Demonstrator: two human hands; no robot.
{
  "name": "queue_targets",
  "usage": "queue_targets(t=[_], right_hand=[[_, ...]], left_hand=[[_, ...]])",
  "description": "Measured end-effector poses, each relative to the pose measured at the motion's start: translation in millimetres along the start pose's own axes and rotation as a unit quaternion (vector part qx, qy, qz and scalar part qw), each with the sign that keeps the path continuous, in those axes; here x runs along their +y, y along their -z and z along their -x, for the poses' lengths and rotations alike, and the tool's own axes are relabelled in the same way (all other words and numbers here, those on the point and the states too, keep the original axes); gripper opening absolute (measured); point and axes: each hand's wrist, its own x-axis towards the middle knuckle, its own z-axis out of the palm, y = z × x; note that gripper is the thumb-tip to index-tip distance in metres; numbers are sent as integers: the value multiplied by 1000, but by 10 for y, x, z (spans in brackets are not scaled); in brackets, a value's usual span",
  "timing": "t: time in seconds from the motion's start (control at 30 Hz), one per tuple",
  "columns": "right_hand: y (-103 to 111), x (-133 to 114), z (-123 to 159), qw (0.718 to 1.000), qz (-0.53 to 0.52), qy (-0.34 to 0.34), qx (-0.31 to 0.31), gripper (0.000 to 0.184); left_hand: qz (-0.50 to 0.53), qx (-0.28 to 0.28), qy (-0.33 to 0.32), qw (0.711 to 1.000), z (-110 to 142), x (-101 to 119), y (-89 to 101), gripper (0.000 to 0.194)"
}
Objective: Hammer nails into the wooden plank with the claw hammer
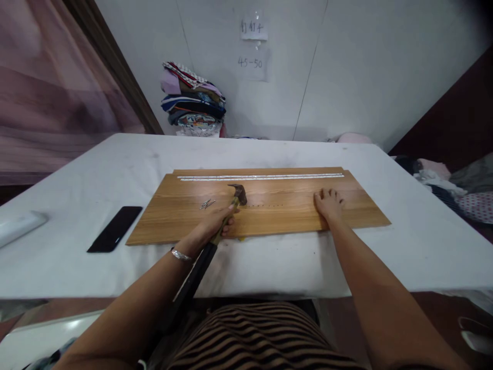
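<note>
A wooden board [285, 205] lies flat on the white table [115, 169]. My left hand [215, 223] is closed round the handle of a hammer [238, 194], gripping it near the head, which rests on the board at the left end of a row of small nails [265, 206]. My right hand [328, 202] lies flat on the board to the right, fingers spread. A few loose nails [207, 204] lie on the board left of the hammer. A white strip [262, 177] runs along the board's far edge.
A black phone [114, 228] lies on the table left of the board. A white object [19, 226] sits at the far left edge. Folded fabrics [194, 100] are stacked against the back wall. More cloth [454, 185] lies at the right.
</note>
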Motion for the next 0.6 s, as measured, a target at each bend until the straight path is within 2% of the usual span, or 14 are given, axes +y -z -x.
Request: queue_targets(t=[0.2, 0.6], right_hand=[[11, -11, 2, 1000, -5, -2, -1, 63], [44, -36, 25, 1000, 1, -2, -2, 62]], left_hand=[[-8, -14, -12, 1000, -13, -17, 9, 47], [-6, 11, 0, 1000, -22, -14, -14, 48]])
